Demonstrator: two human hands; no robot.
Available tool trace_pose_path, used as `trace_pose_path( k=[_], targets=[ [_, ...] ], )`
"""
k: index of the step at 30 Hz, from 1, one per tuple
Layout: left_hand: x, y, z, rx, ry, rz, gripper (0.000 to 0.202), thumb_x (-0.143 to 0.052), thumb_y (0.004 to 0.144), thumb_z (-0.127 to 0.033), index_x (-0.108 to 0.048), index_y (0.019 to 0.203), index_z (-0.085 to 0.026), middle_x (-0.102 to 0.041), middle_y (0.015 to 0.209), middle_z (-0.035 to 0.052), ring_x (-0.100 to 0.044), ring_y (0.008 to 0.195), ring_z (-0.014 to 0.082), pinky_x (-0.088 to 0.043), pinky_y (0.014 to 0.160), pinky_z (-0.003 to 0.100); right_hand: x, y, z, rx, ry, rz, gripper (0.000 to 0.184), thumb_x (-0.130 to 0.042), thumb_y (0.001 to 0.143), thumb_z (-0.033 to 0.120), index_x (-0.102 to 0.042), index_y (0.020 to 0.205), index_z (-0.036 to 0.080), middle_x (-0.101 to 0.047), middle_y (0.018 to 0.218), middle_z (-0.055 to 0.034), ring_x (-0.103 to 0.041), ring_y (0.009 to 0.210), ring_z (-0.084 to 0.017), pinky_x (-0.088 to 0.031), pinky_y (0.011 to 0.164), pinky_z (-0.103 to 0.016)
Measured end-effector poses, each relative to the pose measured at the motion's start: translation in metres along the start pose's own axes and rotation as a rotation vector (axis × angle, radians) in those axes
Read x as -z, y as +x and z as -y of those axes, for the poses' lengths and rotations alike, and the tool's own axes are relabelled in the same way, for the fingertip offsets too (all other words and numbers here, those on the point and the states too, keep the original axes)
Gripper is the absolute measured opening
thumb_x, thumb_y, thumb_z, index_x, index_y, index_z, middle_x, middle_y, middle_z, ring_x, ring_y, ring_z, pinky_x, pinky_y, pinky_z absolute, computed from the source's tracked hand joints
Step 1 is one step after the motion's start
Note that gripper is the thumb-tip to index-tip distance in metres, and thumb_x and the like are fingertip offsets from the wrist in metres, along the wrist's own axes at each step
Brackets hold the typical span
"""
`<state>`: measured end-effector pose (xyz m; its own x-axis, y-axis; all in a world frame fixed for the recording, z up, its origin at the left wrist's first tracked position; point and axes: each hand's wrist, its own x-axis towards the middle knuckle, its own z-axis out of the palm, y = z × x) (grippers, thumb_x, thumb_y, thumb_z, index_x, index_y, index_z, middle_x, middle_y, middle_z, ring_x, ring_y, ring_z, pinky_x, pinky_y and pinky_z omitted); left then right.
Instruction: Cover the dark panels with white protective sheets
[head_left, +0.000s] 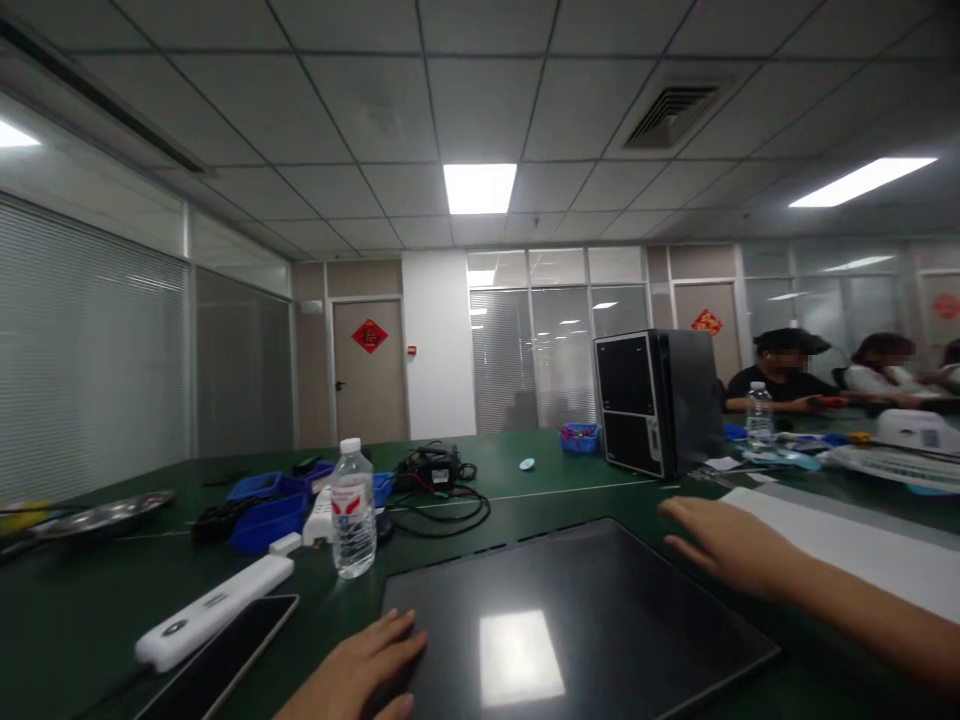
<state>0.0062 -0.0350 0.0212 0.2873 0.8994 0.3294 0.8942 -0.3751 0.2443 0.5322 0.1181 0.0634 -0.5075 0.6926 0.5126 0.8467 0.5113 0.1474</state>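
A large flat black panel (570,610) lies on the green table (540,480) in front of me. My left hand (367,665) rests at the panel's near left edge, fingers stretched out toward it. My right hand (724,545) hovers over the panel's far right corner, fingers extended and slightly blurred. Neither hand holds anything.
A water bottle (352,510) stands left of the panel, with a white power strip (214,612) and a dark phone (225,660) nearer. Blue bins (274,510) and black cables (442,480) sit behind. A black computer case (656,400) stands at right; other people sit beyond it.
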Motion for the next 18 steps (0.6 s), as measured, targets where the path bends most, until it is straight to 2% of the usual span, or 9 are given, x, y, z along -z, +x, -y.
trace_pose_path(
  k=[2, 4, 5, 7, 10, 12, 15, 18],
  targets=[
    [0.011, 0.0, -0.008, 0.075, -0.009, 0.051, 0.048, -0.056, 0.092, -0.06, -0.059, 0.138, -0.047, -0.053, 0.152, -0.0051, -0.053, 0.14, 0.0291, -0.041, 0.119, 0.046, -0.038, -0.012, -0.052, -0.082, -0.041, -0.114, 0.034, -0.053, 0.092, 0.035, -0.073, 0.115, 0.02, -0.067, 0.128, -0.0211, -0.063, 0.122, -0.037, -0.051, 0.098, -0.05],
    [0.015, 0.002, -0.01, 0.127, 0.023, 0.057, 0.047, -0.055, 0.092, -0.062, -0.06, 0.136, -0.047, -0.053, 0.152, -0.0058, -0.051, 0.142, 0.0285, -0.038, 0.121, 0.047, -0.075, -0.028, -0.092, -0.197, -0.055, -0.142, 0.038, -0.053, 0.093, 0.042, -0.076, 0.112, 0.02, -0.065, 0.13, -0.0241, -0.065, 0.118, -0.041, -0.054, 0.09, -0.052],
    [0.015, 0.004, -0.008, 0.156, 0.043, 0.051, 0.047, -0.054, 0.092, -0.062, -0.062, 0.136, -0.045, -0.054, 0.152, -0.005, -0.05, 0.142, 0.0287, -0.038, 0.121, 0.048, -0.089, -0.036, -0.107, -0.305, -0.089, -0.159, 0.042, -0.054, 0.092, 0.048, -0.077, 0.107, 0.017, -0.065, 0.128, -0.0281, -0.065, 0.115, -0.046, -0.055, 0.081, -0.055],
    [0.012, 0.009, -0.001, 0.216, 0.084, 0.028, 0.048, -0.051, 0.093, -0.06, -0.066, 0.134, -0.04, -0.056, 0.151, -0.0014, -0.05, 0.142, 0.0296, -0.037, 0.121, 0.049, -0.106, -0.049, -0.124, -0.418, -0.119, -0.161, 0.053, -0.052, 0.091, 0.058, -0.078, 0.108, 0.014, -0.061, 0.132, -0.0327, -0.06, 0.12, -0.051, -0.054, 0.078, -0.058],
    [0.004, 0.015, 0.012, 0.3, 0.126, -0.014, 0.05, -0.048, 0.095, -0.055, -0.07, 0.131, -0.029, -0.062, 0.146, 0.0052, -0.052, 0.139, 0.0322, -0.039, 0.119, 0.052, -0.107, -0.055, -0.13, -0.634, -0.095, -0.055, 0.073, -0.042, 0.093, 0.068, -0.072, 0.122, 0.009, -0.059, 0.129, -0.0372, -0.061, 0.117, -0.053, -0.051, 0.077, -0.06],
    [0.0, 0.017, 0.018, 0.327, 0.127, -0.027, 0.052, -0.044, 0.096, -0.054, -0.071, 0.13, -0.026, -0.067, 0.14, 0.0066, -0.056, 0.136, 0.0325, -0.042, 0.117, 0.052, -0.102, -0.053, -0.129, -0.718, -0.047, 0.065, 0.078, -0.035, 0.094, 0.07, -0.07, 0.124, 0.008, -0.064, 0.12, -0.0362, -0.066, 0.108, -0.05, -0.05, 0.076, -0.058],
    [-0.004, 0.017, 0.023, 0.325, 0.102, -0.034, 0.055, -0.037, 0.098, -0.055, -0.068, 0.134, -0.027, -0.067, 0.139, 0.0037, -0.059, 0.133, 0.0296, -0.045, 0.115, 0.047, -0.095, -0.05, -0.124, -0.653, -0.034, 0.202, 0.062, -0.036, 0.097, 0.058, -0.073, 0.117, 0.011, -0.07, 0.11, -0.0277, -0.069, 0.099, -0.043, -0.05, 0.079, -0.054],
    [-0.009, 0.016, 0.03, 0.311, 0.083, -0.037, 0.055, -0.043, 0.095, -0.054, -0.066, 0.137, -0.027, -0.063, 0.144, 0.0026, -0.056, 0.136, 0.0293, -0.043, 0.116, 0.046, -0.087, -0.047, -0.115, -0.546, -0.101, 0.239, 0.045, -0.04, 0.098, 0.041, -0.074, 0.111, 0.013, -0.072, 0.107, -0.0228, -0.069, 0.098, -0.039, -0.049, 0.082, -0.051]
  ],
)
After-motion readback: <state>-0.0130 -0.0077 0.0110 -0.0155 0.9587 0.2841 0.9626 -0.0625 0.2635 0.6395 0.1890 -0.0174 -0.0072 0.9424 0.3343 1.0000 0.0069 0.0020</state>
